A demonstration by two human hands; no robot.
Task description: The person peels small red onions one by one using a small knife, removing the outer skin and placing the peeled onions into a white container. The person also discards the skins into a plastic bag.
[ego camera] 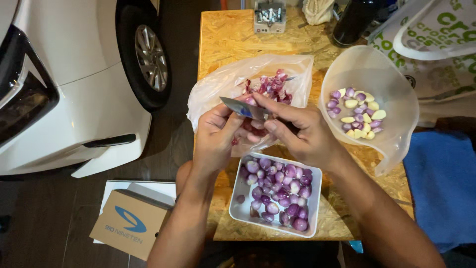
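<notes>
My right hand (302, 131) grips a knife (240, 107) whose steel blade points left, across my left hand. My left hand (215, 134) pinches a small purple shallot (251, 100) against the blade, mostly hidden by my fingers. Both hands hover over a clear plastic bag (218, 84) holding red-purple shallot skins (270, 84). Just below them a white square dish (243, 211) is filled with several peeled purple shallots (277, 191). To the right, a translucent plastic bowl (396, 104) holds peeled shallots and garlic cloves (357, 111).
All of this rests on a narrow chipboard table (228, 34). A small box of metal bits (269, 15), a dark bottle (354, 20) and a printed white bag (436, 44) stand at its far end. A white car (74, 74) is parked left, a cardboard box (131, 223) lies on the floor, and blue cloth (441, 183) lies right.
</notes>
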